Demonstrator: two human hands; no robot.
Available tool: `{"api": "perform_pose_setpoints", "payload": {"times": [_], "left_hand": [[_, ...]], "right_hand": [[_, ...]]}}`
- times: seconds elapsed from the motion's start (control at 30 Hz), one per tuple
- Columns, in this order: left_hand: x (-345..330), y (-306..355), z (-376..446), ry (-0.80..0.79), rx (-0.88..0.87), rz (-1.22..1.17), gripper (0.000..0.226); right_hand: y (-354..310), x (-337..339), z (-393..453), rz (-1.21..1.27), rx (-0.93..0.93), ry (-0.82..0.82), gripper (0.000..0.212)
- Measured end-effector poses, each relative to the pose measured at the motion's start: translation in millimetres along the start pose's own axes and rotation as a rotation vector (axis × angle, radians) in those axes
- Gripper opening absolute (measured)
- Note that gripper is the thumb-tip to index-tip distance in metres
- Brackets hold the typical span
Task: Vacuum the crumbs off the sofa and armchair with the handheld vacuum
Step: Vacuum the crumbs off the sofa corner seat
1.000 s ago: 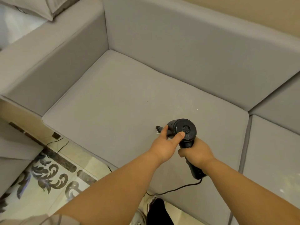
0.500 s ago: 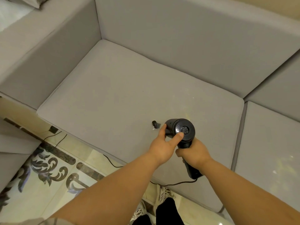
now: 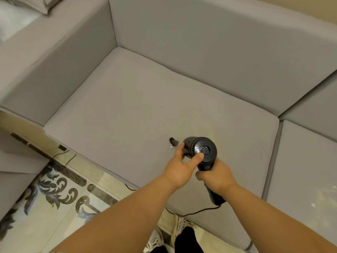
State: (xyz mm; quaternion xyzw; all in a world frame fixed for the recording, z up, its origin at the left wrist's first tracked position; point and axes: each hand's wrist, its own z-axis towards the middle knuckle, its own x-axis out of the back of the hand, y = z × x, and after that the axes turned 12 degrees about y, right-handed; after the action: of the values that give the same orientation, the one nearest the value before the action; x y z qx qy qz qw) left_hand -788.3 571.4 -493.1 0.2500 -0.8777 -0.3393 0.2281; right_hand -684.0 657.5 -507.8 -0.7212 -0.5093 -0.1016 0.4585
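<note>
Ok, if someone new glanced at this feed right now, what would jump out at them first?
The black handheld vacuum low in the middle, over the grey seat cushion: the right hand grips its handle while the left hand steadies the body. Next, its nozzle against the cushion, and pale crumbs scattered toward the cushion's right side.

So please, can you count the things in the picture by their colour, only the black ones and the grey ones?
Black: 2, the handheld vacuum and its cord.
Grey: 3, the two seat cushions and a pillow at the top left corner.
Total: 5.
</note>
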Motion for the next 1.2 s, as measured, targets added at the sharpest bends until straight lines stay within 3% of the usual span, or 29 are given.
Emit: {"api": "perform_pose_setpoints", "payload": {"times": [0.77, 1.03, 1.2], "left_hand": [[-12.3, 16.7, 11.9, -0.085, -0.008, 0.022, 0.088], [-26.5, 25.0, 1.6, -0.103, -0.058, 0.038, 0.085], [-32.2, 16.1, -1.5, -0.108, -0.028, 0.045, 0.085]], "right_hand": [[-1.4, 15.7, 5.4, 0.022, -0.058, 0.035, 0.023], [8.0, 30.7, -2.8, 0.077, -0.089, 0.107, 0.039], [19.0, 28.2, -5.0, 0.069, -0.106, 0.070, 0.032]]}}
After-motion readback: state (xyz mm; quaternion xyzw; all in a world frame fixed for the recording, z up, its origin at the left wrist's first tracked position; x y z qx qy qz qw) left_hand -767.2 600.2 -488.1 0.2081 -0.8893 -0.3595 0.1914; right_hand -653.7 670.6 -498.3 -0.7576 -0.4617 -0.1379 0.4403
